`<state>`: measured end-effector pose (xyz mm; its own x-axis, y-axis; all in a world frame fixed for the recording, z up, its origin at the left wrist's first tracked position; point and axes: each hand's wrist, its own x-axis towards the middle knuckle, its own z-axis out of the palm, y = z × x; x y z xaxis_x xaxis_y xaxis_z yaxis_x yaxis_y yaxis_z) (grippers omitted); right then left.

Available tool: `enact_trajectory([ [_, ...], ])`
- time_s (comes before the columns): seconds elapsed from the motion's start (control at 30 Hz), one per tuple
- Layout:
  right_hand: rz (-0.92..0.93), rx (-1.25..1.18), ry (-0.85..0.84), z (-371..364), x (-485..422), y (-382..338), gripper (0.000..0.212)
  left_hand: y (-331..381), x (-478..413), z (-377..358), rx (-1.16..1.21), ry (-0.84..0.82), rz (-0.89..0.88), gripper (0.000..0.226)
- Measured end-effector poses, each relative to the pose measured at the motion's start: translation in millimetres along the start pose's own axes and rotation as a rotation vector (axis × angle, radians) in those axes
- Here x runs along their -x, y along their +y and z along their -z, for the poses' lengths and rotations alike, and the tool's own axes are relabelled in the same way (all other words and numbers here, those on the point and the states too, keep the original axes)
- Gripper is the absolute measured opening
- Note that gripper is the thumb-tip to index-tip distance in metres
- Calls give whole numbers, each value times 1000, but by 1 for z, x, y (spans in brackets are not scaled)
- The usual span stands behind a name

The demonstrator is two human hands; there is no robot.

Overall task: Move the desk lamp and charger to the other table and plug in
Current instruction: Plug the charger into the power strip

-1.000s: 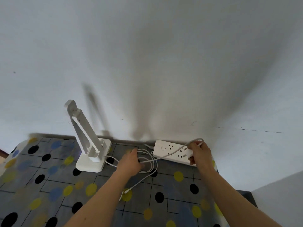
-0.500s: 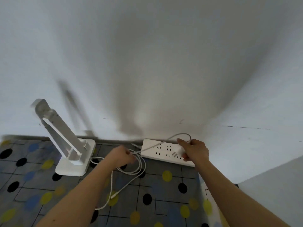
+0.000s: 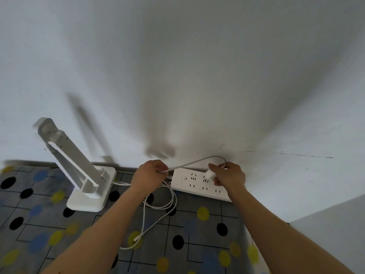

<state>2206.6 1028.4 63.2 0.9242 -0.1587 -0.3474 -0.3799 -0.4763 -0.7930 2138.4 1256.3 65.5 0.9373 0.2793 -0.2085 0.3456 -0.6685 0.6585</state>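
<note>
Charger held at the power strip point(image 3: 197, 187)
The right hand point(image 3: 230, 176) pinches the white charger point(image 3: 209, 175) at the sockets; the left hand point(image 3: 149, 174) grips its cable point(image 3: 193, 162). The desk lamp point(image 3: 79, 167) stands left of both on the patterned worktop point(image 3: 197, 236)

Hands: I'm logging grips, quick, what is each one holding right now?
Left hand: closed, gripping the cable.
Right hand: closed, pinching the white plug at the power strip.
</note>
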Motion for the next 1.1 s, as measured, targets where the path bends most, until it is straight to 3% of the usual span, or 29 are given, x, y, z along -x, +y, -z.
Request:
enact_trajectory([
  [0.5, 48, 218, 42, -10, -7, 7, 41, 15, -3, -15, 144, -59, -58, 9],
  [0.7, 50, 301, -19, -5, -14, 3, 29, 13, -2, -22, 152, -69, -65, 8],
  [0.97, 233, 426, -47, -15, -5, -1, 42, 9, -4, -28, 159, -105, -63, 9],
  [1.1, 222, 445, -93, -14, -7, -5, 45, 8, -5, -28, 157, -107, -69, 9],
])
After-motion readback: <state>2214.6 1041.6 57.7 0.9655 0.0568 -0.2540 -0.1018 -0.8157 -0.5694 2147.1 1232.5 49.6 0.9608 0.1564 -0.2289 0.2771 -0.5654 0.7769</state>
